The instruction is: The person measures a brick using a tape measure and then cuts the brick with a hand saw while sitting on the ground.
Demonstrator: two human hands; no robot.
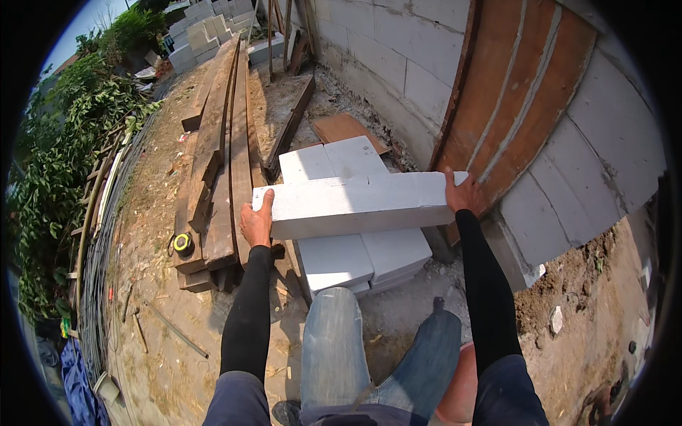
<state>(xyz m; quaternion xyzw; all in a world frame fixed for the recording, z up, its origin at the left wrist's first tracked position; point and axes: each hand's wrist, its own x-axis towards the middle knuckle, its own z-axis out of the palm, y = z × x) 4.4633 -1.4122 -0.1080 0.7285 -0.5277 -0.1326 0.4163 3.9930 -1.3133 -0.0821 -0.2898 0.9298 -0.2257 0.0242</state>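
A long white aerated concrete block (pixel 359 203) is held level across a low stack of similar white blocks (pixel 355 259). My left hand (pixel 256 221) grips its left end, thumb up over the top edge. Its right end is gripped by my right hand (pixel 462 194), close to a brown wooden panel (pixel 515 106). Both forearms wear black sleeves. My legs in blue jeans show below the stack.
A pile of long wooden planks (pixel 222 142) lies to the left, with a yellow tape measure (pixel 182 243) on its near end. A white block wall (pixel 398 57) stands on the right. Wire mesh and green bushes (pixel 57 170) line the far left. An earth mound (pixel 568 284) sits at the right.
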